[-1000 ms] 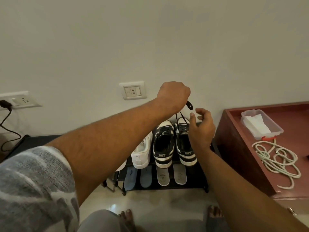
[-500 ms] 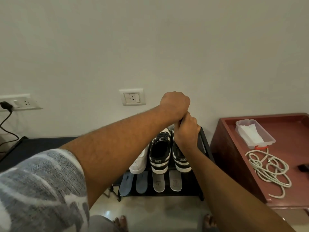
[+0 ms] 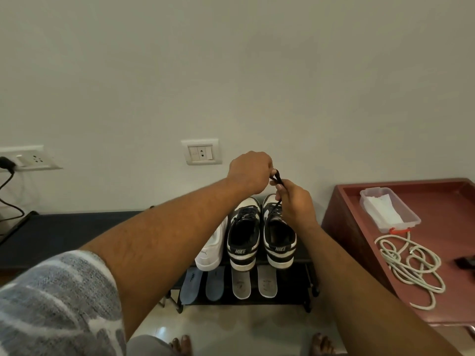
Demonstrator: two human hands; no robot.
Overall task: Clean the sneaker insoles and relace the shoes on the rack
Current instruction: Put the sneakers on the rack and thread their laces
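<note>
Progress looks late-stage but unfinished. Four foam insoles lie flat in a row on the lower shelf of the black metal shoe rack (image 3: 314, 285), two blue insoles (image 3: 190, 286) on the left and two grey printed insoles (image 3: 267, 282) on the right; whether they are already cleaned cannot be told, and none is back inside a shoe. On the top shelf stand a smooth white leather sneaker (image 3: 212, 250) and a black-and-white leather pair. The left black-and-white sneaker (image 3: 244, 240) shows dark lacing across its tongue. Above the right black-and-white sneaker (image 3: 279, 240), the thin, flat black woven lace (image 3: 277, 179) rises taut to both hands. The left hand (image 3: 250, 170) pinches its upper end with curled fingers; the right hand (image 3: 295, 201) grips the lace just below, close to the left. I judge tightening or tying remains. On the red-brown tabletop (image 3: 449, 206) sit a clear plastic tub (image 3: 408, 217) and a loosely coiled pale cord (image 3: 411, 268).
</note>
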